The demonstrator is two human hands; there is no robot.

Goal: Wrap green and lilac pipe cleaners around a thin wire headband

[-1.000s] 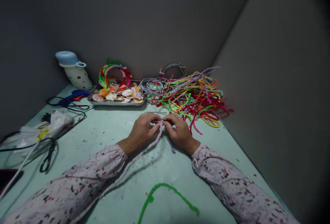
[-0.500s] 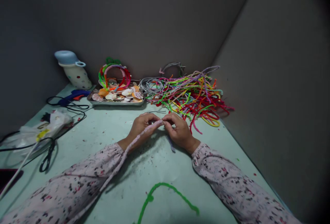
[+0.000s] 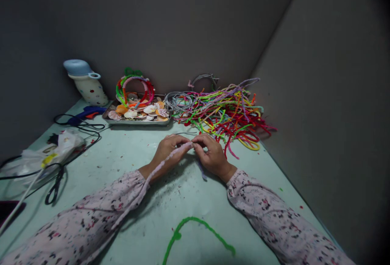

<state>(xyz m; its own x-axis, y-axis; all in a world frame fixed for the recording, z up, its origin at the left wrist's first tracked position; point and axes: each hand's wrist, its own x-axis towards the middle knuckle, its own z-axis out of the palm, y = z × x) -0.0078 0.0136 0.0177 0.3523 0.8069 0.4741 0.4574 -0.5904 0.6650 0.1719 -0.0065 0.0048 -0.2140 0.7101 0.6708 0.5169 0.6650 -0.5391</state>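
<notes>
My left hand (image 3: 166, 151) and my right hand (image 3: 211, 154) meet at the middle of the pale green table (image 3: 189, 200), fingertips pinched together on the end of a long pale pink fuzzy stem (image 3: 146, 183). The stem trails back over my left wrist and sleeve toward me. A short purple stem end (image 3: 202, 173) hangs below my right hand. A bent green fuzzy stem (image 3: 195, 232) lies on the table close to me, between my forearms.
A heap of coloured fuzzy stems (image 3: 228, 112) lies at the back right, with grey wire coils (image 3: 179, 100) beside it. A metal tray (image 3: 137, 116) holds shells and wrapped hoops. At left: a glue gun (image 3: 87, 114), plastic bag (image 3: 45, 153), scissors (image 3: 55, 190), a spotted jug (image 3: 85, 82).
The pink stem has lifted off the table and swung left, now lying over my left wrist and sleeve. Both hands stay pinched together in the same place.
</notes>
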